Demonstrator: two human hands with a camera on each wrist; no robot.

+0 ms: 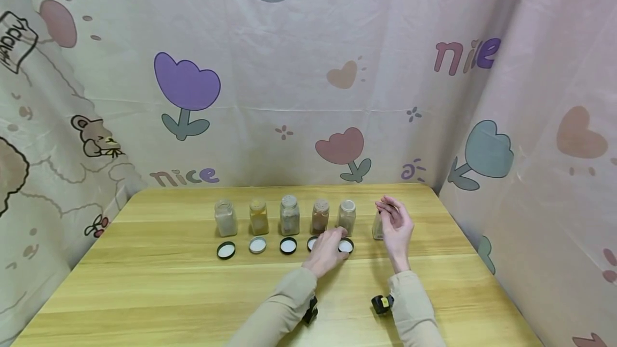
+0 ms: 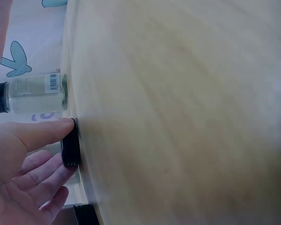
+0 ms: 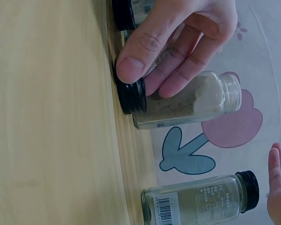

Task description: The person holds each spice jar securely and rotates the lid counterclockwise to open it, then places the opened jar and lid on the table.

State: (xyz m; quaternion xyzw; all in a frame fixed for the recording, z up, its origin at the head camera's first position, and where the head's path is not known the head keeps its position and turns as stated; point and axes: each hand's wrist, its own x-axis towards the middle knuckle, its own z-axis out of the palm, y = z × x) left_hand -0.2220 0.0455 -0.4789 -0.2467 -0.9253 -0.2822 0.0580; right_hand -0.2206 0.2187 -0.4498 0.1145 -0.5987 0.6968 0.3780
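My left hand (image 1: 325, 253) reaches to the front of the row of jars. Its thumb and fingers pinch the sides of a black-rimmed jar lid (image 2: 71, 150), which sits low at the table, white lining up in the head view. Behind that lid stands an uncapped glass jar (image 3: 182, 110) with greyish-brown powder in it. My right hand (image 1: 397, 229) is raised at the rightmost glass jar (image 3: 196, 201), which is upright and wears a black lid (image 3: 248, 191). In the right wrist view the right hand's visible fingers (image 3: 274, 164) are extended, apart from that lid.
Several more uncapped spice jars stand in line to the left, among them a yellow one (image 1: 258, 218) and a reddish-brown one (image 1: 320, 218). Their lids lie in front, the leftmost lid (image 1: 226, 250) included. A patterned curtain (image 1: 270, 122) hangs behind the wooden table (image 1: 159, 293).
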